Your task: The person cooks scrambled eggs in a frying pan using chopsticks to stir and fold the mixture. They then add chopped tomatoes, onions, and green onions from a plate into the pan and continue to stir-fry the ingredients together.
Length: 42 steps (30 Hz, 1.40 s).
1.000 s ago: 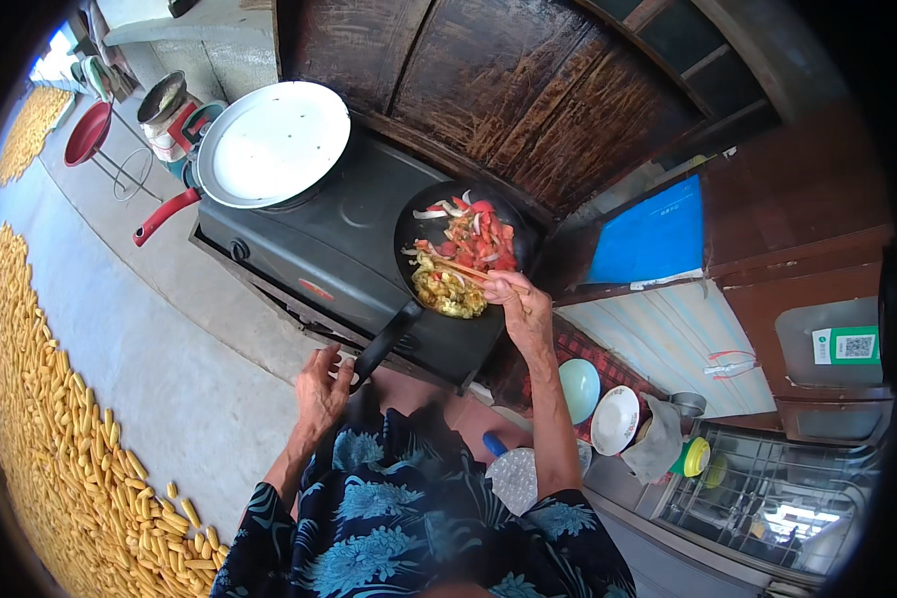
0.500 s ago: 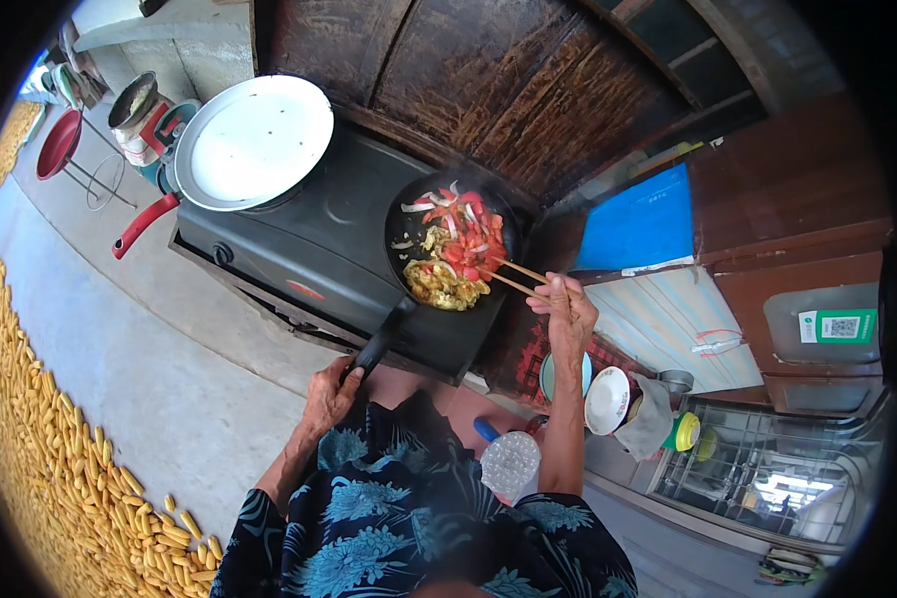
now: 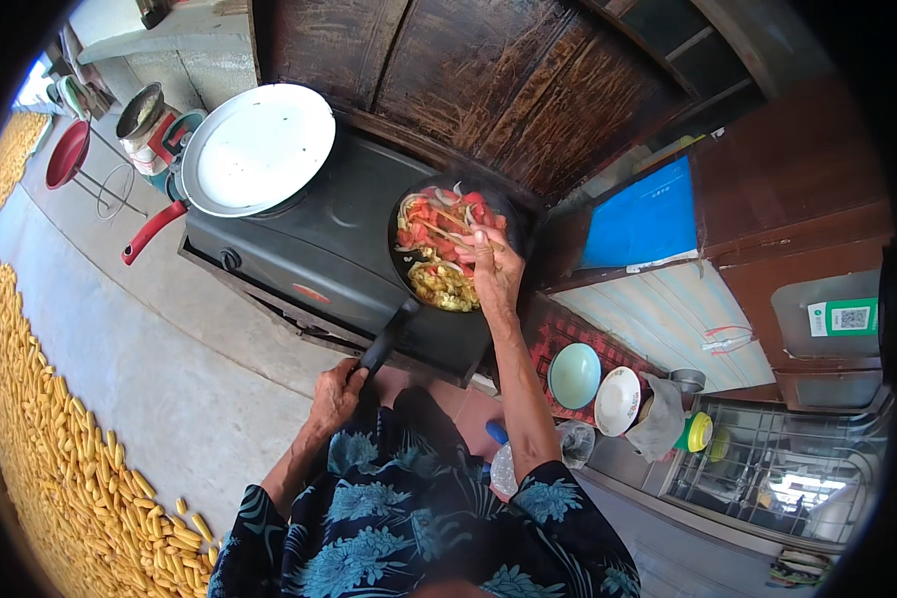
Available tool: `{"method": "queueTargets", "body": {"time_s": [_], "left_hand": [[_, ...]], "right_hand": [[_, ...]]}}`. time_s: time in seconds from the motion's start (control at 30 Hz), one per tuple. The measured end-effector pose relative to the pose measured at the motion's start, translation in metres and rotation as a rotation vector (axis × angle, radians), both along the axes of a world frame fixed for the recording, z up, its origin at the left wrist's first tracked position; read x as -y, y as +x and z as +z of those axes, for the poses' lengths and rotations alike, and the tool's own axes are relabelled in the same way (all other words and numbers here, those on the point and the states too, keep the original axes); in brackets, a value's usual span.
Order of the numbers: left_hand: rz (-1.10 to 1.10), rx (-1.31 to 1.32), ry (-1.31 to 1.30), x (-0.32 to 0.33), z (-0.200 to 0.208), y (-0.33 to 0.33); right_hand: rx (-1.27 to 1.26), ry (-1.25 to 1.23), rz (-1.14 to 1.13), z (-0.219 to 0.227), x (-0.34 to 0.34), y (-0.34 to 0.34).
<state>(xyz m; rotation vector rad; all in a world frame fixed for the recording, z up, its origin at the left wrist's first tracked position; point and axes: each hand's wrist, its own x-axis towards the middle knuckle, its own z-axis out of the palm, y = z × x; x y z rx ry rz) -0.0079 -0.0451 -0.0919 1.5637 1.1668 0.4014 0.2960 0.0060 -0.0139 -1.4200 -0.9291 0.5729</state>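
A black frying pan (image 3: 401, 204) sits on the right side of a dark gas stove (image 3: 354, 224). Red tomato pieces (image 3: 431, 235) and pale onion strips fill its far part, while yellow scrambled egg (image 3: 444, 287) lies in the near part. My left hand (image 3: 337, 399) is wrapped round the pan's black handle (image 3: 389, 337). Over the pan's right side, my right hand (image 3: 495, 267) grips a pair of wooden chopsticks (image 3: 447, 225), whose tips reach into the tomato. My right fingers hide some of the food and the pan's right rim.
A white lid-like pan (image 3: 259, 149) with a red handle (image 3: 154, 231) covers the left burner. At right stand a light green bowl (image 3: 574, 376), a white bowl (image 3: 618, 401) and a dish rack (image 3: 767, 468). Corn cobs (image 3: 100, 478) cover the floor at left. A wooden panel (image 3: 488, 85) rises behind the stove.
My right hand has moved left and farther over the pan, carrying the chopsticks from its right edge into the tomato. My left hand stays on the handle.
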Motion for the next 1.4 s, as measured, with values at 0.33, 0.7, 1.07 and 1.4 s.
{"method": "queueTargets", "body": {"time_s": [0.33,0.7,1.07,1.4], "left_hand": [[0.124,0.003,-0.048,0.007,0.011,0.010],[0.097,-0.005,-0.029,0.011,0.008,0.008],[0.113,-0.049,0.010,0.012,0.007,0.008],[0.093,-0.036,0.044,0.011,0.000,0.006]], "right_hand": [[-0.045,-0.136,0.110,-0.006,0.042,0.008],[0.052,-0.188,-0.229,0.018,0.070,0.062],[-0.123,-0.027,0.090,0.007,0.016,0.018],[0.094,-0.111,0.040,-0.009,0.026,0.050]]}}
